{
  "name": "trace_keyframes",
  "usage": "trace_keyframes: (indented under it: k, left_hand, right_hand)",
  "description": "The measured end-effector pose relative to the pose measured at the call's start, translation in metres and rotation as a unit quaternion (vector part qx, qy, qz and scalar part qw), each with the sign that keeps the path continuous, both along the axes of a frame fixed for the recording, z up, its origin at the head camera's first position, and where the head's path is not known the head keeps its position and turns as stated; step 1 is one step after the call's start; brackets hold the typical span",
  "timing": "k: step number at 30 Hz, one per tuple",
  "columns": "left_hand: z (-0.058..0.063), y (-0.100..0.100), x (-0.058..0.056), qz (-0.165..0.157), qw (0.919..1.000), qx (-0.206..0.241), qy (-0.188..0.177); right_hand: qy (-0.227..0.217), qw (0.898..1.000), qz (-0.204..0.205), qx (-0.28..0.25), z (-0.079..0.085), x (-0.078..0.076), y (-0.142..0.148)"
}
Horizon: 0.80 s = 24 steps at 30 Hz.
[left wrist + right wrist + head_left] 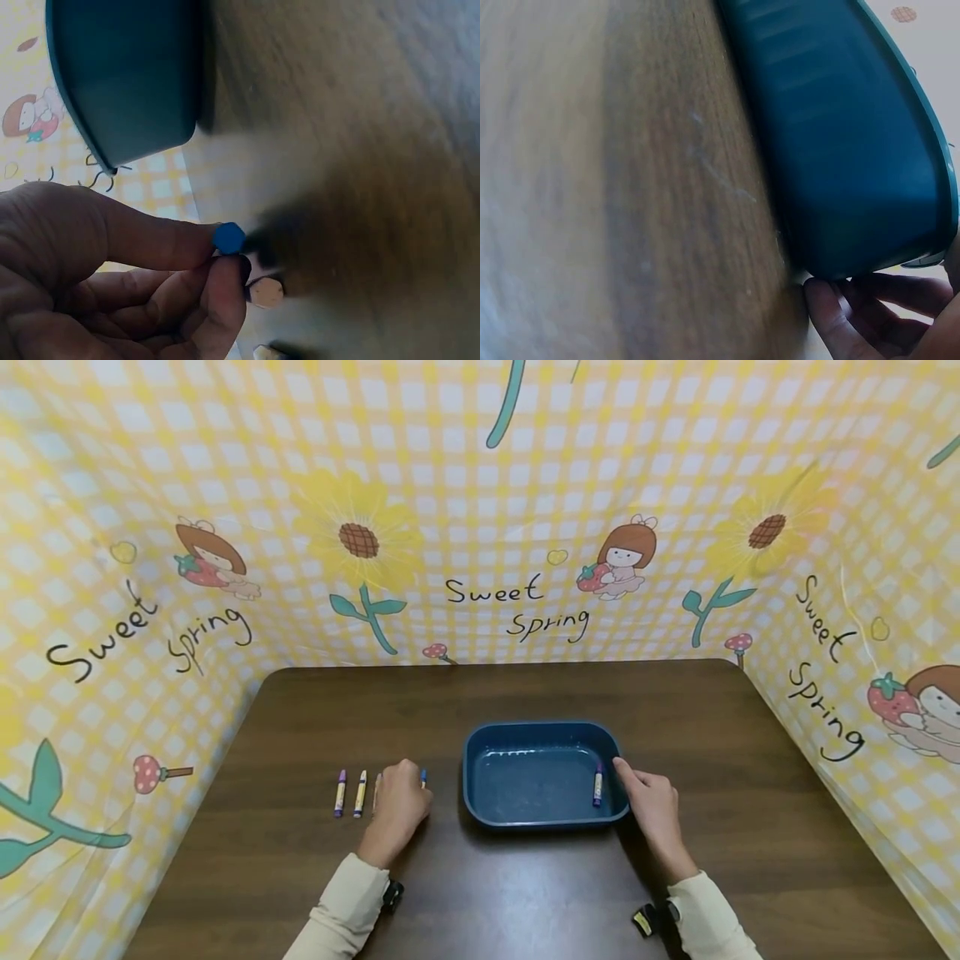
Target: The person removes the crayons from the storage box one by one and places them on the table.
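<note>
My left hand (401,802) pinches a blue crayon (229,238) between thumb and fingers, at the right end of a row of crayons on the table. In the head view that hand partly covers a peach crayon (265,292). Left of it lie a crayon with a pale yellow tip (360,793) and one with a purple tip (340,793). Gripping the right side of a dark blue tray (540,824) is my right hand (656,806), its thumb by the rim and the other fingers against the outer wall. One purple-tipped crayon (597,785) lies inside the tray, near its right wall.
The brown wooden table (360,706) carries everything. Yellow checked cloth (480,527) with printed flowers and figures encloses its back and sides. A small black and yellow piece (643,921) shows by the right wrist.
</note>
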State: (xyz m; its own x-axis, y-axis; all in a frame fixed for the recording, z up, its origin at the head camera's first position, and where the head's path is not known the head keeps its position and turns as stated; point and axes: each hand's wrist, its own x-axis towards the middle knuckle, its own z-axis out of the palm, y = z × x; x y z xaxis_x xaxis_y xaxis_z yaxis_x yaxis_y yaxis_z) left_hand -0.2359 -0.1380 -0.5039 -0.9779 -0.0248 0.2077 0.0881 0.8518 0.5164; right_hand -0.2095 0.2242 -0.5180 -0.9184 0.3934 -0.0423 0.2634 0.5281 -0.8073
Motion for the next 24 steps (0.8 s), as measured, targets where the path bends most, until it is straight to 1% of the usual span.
trace_keyframes:
  k: [1,7,10,16,21,23,24]
  left_hand:
    - [0.0,0.002,0.0,-0.002,1.0,0.004,-0.003]
    - [-0.003,0.008,0.0,-0.007,1.0,-0.004,0.0]
    - [-0.005,0.01,0.0,-0.004,0.9998,-0.02,0.006]
    - [-0.006,0.015,0.004,-0.003,0.9984,-0.051,0.025]
    - [-0.004,0.014,0.005,0.003,0.9986,-0.046,0.026]
    - [0.0,0.013,0.004,0.008,0.999,-0.032,0.031]
    - [0.003,0.012,0.003,0.011,0.9993,-0.017,0.033]
  right_hand:
    - [-0.001,1.0,0.002,-0.001,0.0,0.0,0.0]
    - [-0.001,1.0,0.009,-0.004,0.0,0.0,0.002]
    - [0.006,1.0,0.013,-0.005,-0.001,0.0,0.002]
    - [0.014,1.0,0.011,0.001,0.0,0.0,0.002]
    - [0.006,1.0,0.012,0.007,-0.001,0.0,0.002]
    - [0.005,1.0,0.01,0.009,-0.001,0.0,0.002]
    - [0.005,1.0,0.009,0.008,-0.001,0.0,0.002]
